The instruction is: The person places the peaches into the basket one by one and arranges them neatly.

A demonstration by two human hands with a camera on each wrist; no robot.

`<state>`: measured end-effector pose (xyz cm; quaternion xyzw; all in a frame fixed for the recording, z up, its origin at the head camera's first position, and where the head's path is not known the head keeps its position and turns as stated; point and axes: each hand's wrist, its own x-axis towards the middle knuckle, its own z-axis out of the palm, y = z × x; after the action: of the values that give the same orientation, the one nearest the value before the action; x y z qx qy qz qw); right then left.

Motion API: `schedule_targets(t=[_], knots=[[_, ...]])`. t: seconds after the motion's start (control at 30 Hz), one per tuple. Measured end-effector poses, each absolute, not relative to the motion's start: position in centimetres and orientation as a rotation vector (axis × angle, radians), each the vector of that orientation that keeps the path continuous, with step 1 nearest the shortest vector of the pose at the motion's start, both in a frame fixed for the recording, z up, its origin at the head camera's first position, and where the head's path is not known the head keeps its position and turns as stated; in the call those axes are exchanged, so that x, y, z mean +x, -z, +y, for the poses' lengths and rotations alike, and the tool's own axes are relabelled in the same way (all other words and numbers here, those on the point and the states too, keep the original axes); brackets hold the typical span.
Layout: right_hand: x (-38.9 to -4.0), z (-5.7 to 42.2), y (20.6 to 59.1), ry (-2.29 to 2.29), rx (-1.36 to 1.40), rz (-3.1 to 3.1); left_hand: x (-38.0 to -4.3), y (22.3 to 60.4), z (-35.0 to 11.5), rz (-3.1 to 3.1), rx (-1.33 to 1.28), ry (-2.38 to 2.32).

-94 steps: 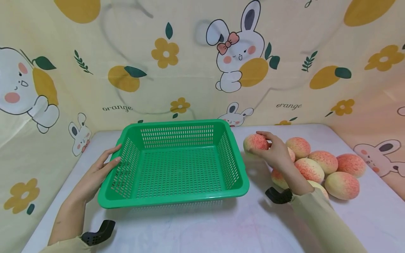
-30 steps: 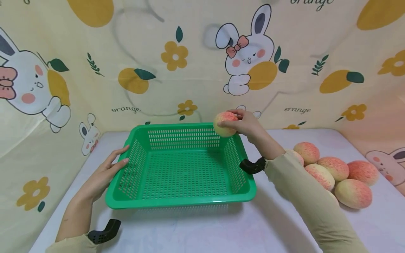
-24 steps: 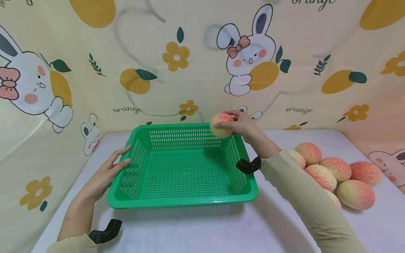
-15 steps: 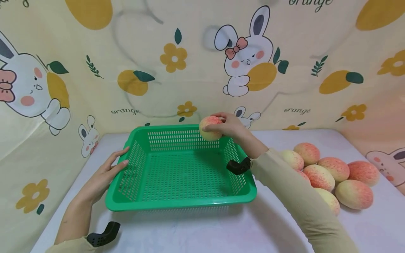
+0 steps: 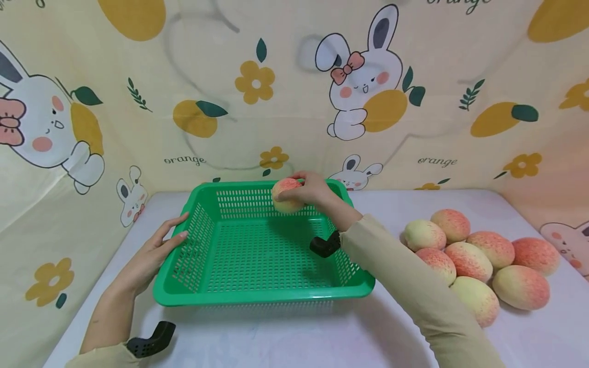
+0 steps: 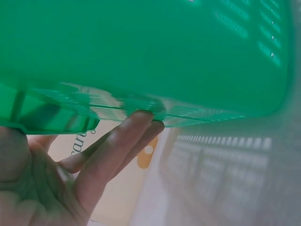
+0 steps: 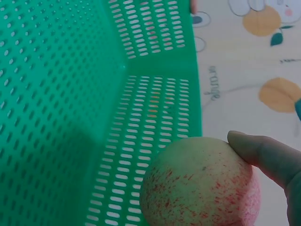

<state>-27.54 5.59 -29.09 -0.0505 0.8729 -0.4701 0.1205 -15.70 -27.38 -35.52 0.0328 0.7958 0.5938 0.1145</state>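
A green plastic basket (image 5: 264, 294) with slotted walls stands on the table. My left hand (image 5: 149, 255) holds its left rim, the thumb lying over the edge. In the left wrist view, the fingers (image 6: 110, 153) of that hand reach along the basket's outer wall. My right hand (image 5: 317, 193) grips a yellow-and-red peach (image 5: 286, 203) between thumb and fingers, inside the basket's far wall and above the floor. The right wrist view shows this peach (image 7: 200, 181) close up before the slotted wall, with one finger (image 7: 263, 153) on its side.
Several more peaches (image 5: 468, 260) lie in a cluster on the white tabletop (image 5: 382, 342), right of the basket. Behind the table hangs a cream cloth (image 5: 285, 76) printed with rabbits and oranges. A black device (image 5: 152, 341) sits on the left wrist.
The right hand picks the peach up beside the pile, carries it left over the basket's right rim, and now lowers it inside. The left hand stays on the rim.
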Motion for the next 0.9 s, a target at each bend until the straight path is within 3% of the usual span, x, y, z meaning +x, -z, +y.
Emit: schedule_targets(t=[0.9], knots=[[-27.3, 0.7, 32.6, 1.043, -0.242, 2.603, -15.5, 35.7, -27.3, 2.316, 0.086, -1.773]])
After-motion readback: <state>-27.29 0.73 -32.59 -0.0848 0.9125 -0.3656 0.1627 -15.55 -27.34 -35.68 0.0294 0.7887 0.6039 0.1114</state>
